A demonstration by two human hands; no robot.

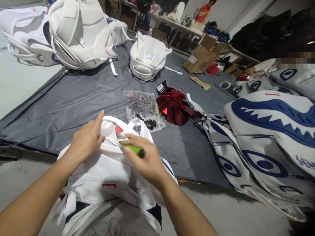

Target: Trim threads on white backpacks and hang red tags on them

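Observation:
A white backpack (108, 164) with a small red label lies in front of me at the near table edge, its top turned away. My left hand (87, 139) grips the left side of its top edge, beside the white loop and a red patch (119, 129). In my right hand (145, 157) is a slim green tool with a black end (134, 149). Its tip points left and touches or nearly touches the fabric near the top seam; its exact kind does not show. Just beyond lies a clear plastic bag (141, 106) with small dark items inside.
Red and black hang tags (176, 106) lie in a bundle on the grey-covered table (93, 95). White backpacks (149, 57) stand at the back and left. More, with blue shark faces (265, 137), are piled right. Behind are a cardboard box (201, 57) and a person in orange (203, 13).

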